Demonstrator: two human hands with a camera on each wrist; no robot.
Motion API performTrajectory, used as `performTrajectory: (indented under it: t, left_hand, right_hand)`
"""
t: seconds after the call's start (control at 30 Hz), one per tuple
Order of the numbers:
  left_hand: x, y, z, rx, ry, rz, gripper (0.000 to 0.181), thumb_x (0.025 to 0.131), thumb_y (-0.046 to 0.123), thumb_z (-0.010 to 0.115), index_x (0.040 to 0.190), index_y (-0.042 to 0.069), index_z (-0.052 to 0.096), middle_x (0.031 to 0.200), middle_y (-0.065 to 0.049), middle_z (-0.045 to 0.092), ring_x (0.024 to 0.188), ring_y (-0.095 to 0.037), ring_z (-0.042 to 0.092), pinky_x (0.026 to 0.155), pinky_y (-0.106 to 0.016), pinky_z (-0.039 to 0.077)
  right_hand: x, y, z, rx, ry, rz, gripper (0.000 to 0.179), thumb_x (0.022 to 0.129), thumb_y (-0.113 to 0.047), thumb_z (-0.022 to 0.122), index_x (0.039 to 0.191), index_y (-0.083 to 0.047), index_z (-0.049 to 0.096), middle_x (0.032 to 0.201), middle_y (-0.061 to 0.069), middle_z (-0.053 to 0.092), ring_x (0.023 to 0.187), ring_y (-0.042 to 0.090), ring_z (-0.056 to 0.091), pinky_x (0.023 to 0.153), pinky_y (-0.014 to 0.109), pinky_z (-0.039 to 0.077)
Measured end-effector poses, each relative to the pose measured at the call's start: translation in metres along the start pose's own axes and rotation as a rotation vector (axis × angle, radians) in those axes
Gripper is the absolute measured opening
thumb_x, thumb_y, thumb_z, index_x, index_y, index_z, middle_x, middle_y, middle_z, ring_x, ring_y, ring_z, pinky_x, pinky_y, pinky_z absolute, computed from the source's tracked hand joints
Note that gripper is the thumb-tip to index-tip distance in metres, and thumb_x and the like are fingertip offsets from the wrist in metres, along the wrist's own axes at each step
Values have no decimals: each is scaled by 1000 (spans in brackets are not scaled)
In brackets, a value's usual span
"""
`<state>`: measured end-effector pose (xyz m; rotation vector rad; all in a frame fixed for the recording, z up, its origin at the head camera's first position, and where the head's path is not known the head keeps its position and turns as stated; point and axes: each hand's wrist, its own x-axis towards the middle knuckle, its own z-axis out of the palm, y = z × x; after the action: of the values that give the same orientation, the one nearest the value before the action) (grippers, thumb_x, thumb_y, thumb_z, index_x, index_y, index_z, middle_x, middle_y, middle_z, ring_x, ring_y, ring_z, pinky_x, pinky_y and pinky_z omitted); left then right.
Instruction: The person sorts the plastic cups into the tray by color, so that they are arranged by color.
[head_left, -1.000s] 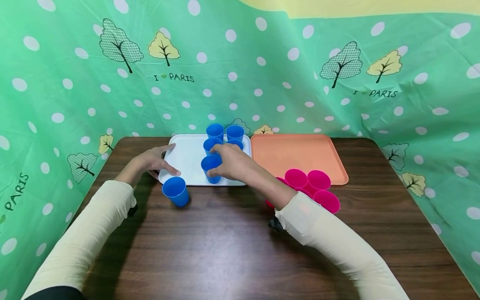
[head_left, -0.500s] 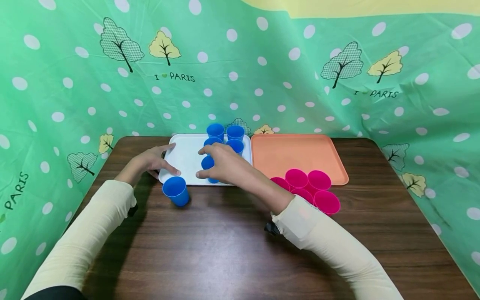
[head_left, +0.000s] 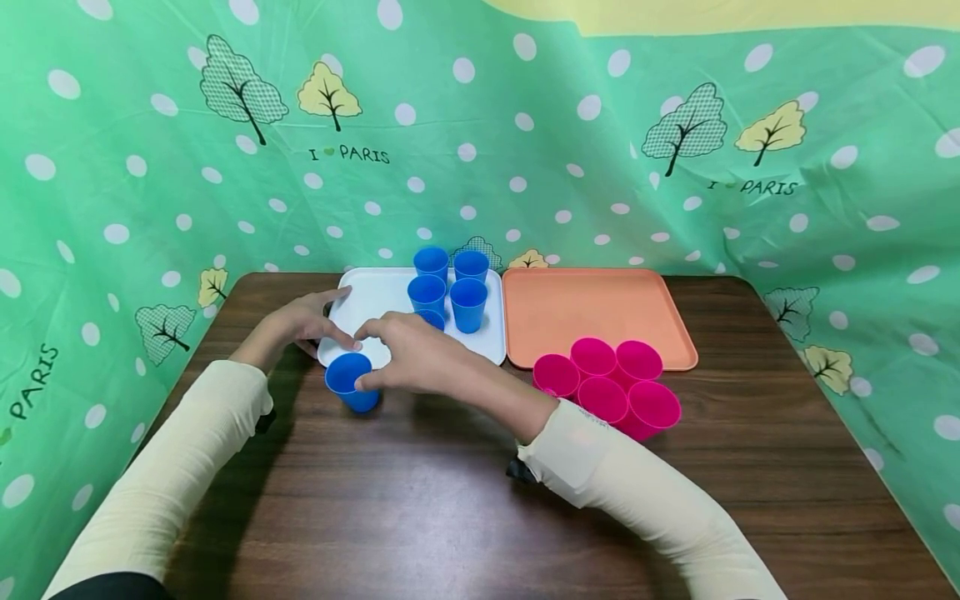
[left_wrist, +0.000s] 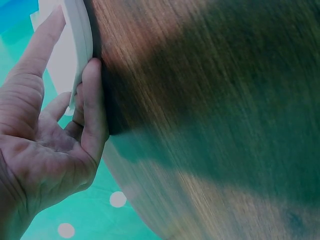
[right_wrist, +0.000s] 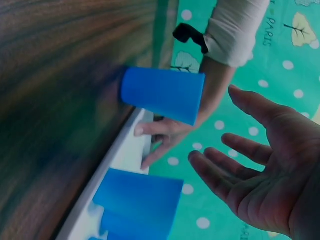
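Observation:
My left hand (head_left: pixel 300 323) grips the left edge of the white tray (head_left: pixel 367 304); in the left wrist view its thumb (left_wrist: pixel 42 42) lies over the rim and the other fingers (left_wrist: pixel 92 107) sit against the outer side. A lone blue cup (head_left: pixel 352 385) stands upright on the table in front of that tray. Beside this cup is my right hand (head_left: pixel 416 350), spread and holding nothing. The right wrist view shows a gap between its fingers and the blue cup (right_wrist: pixel 162 95). Several blue cups (head_left: pixel 468 307) stand upright on the tray's right half, the front one partly hidden by my right hand.
An orange tray (head_left: pixel 592 304) adjoins the white tray on the right. Several pink cups (head_left: pixel 602 398) cluster at its front edge, partly behind my right forearm. A green patterned cloth (head_left: pixel 525 200) hangs behind the wooden table (head_left: pixel 405 500).
My right hand has let go of the front blue cup on the tray and moved left and toward me to the lone cup. The left hand stays put.

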<state>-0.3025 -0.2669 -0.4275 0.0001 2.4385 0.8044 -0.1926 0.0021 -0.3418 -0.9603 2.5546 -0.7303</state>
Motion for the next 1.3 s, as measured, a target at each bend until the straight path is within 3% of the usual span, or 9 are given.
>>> performTrajectory:
  t: [0.33,0.77,1.3]
  left_hand:
    - [2,2,-1,-11,-7,-14,121,95,29,92,184,24,9,175,-39,27,107,-37,72,71,-43,71]
    - [2,3,-1,-12,-14,-12,123,95,31,93,184,25,8,176,-40,24,111,-41,74,72,-43,71]
    - [1,2,-1,-8,-9,-9,124,93,31,94,184,24,9,176,-38,26,108,-37,71,72,-42,71]
  right_hand:
    - [9,-11,24,-62,-85,41,82,99,-45,88,170,-21,53,165,10,61,149,26,63,119,42,60]
    - [17,-11,34,-79,-38,74,78,98,-44,90,165,-18,59,154,11,66,133,22,68,111,37,63]
    - [16,-7,38,13,-3,67,73,95,-37,94,157,-12,65,151,9,71,138,23,68,116,37,61]
